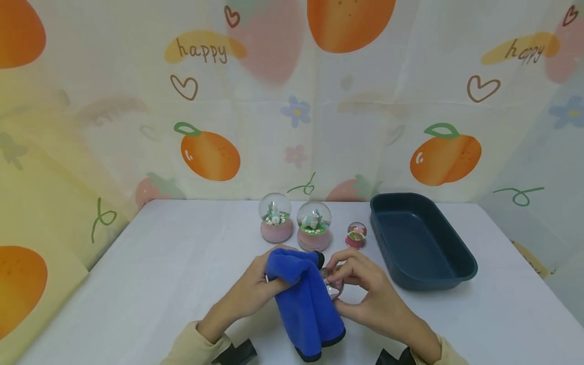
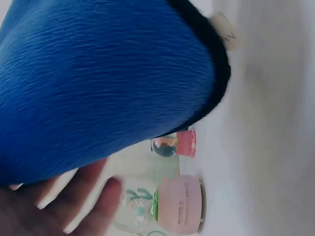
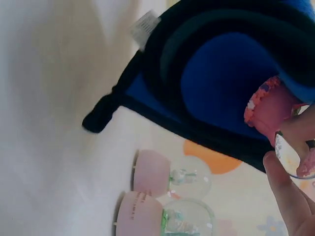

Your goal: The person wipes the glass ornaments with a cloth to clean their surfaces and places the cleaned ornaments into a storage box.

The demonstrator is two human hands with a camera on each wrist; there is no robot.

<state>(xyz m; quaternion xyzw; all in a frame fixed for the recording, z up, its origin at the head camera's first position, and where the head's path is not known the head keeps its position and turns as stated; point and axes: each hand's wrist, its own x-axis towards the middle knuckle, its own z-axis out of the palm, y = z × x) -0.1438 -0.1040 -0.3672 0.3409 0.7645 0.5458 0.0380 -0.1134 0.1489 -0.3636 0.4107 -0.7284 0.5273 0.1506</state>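
My left hand [image 1: 254,285] grips a blue cloth [image 1: 307,304] with black edging, its thumb on top and the cloth's lower end hanging down. Between the fingertips of my right hand [image 1: 371,289] is a small snow globe [image 3: 275,110] with a pink base, turned on its side. That base lies against the inner side of the cloth in the right wrist view. Cloth and fingers hide part of the globe in the head view. In the left wrist view the cloth [image 2: 108,73] covers most of what my left hand does.
Two larger snow globes with pale pink bases, the left one [image 1: 276,218] and the right one [image 1: 314,225], stand behind my hands. To their right are a small snow globe [image 1: 356,235] and a dark blue rectangular basin [image 1: 424,284]. A patterned curtain [image 1: 296,126] hangs behind the white table [image 1: 150,284].
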